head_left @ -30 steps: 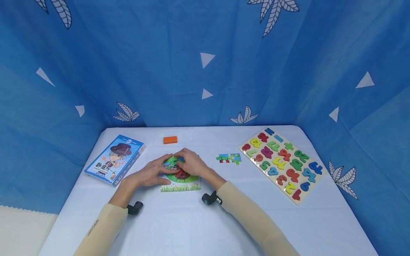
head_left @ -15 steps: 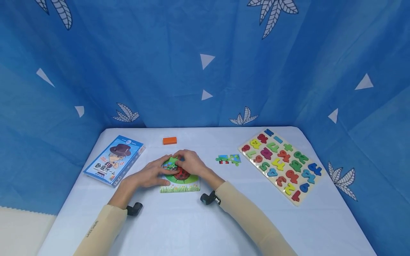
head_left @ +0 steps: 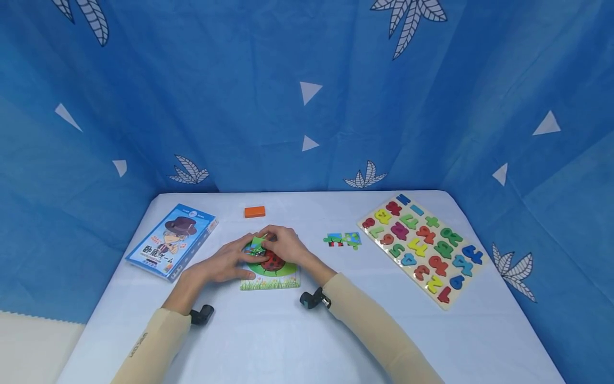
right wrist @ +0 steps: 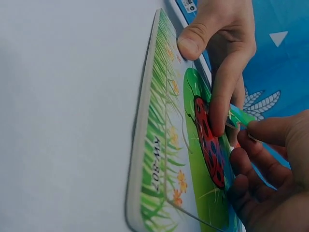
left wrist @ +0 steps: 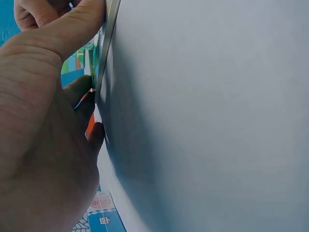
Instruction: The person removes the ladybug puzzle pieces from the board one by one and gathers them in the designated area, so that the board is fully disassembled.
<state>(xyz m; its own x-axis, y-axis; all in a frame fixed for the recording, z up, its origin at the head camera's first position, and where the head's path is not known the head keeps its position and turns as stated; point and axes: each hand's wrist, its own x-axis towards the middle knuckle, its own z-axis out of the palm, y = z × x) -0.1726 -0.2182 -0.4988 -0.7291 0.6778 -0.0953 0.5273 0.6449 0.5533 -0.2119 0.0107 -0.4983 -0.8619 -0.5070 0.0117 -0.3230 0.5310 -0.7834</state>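
Observation:
A puzzle board [head_left: 271,284] with a ladybug picture and a grassy border lies on the table. My left hand [head_left: 224,262] rests along its left side. In the right wrist view, the left thumb [right wrist: 190,46] is at the board's edge and a left finger reaches down onto the ladybug [right wrist: 207,140]. My right hand [head_left: 289,246] pinches a green puzzle piece [right wrist: 241,116] between thumb and fingers, tilted up over the board's far part. The fingers of both hands hide some of the board. In the left wrist view, my left hand [left wrist: 43,125] lies against the board's edge.
Joined loose puzzle pieces [head_left: 342,239] lie right of the board. Behind it sits an orange block [head_left: 255,212]. A blue game box [head_left: 172,240] is at left, a number board [head_left: 424,248] at right. Blue curtains [head_left: 254,96] hang behind the table.
My right hand's fingers have shifted slightly at the far part of the board, and more of the green puzzle piece shows tilted. The left hand stays in place.

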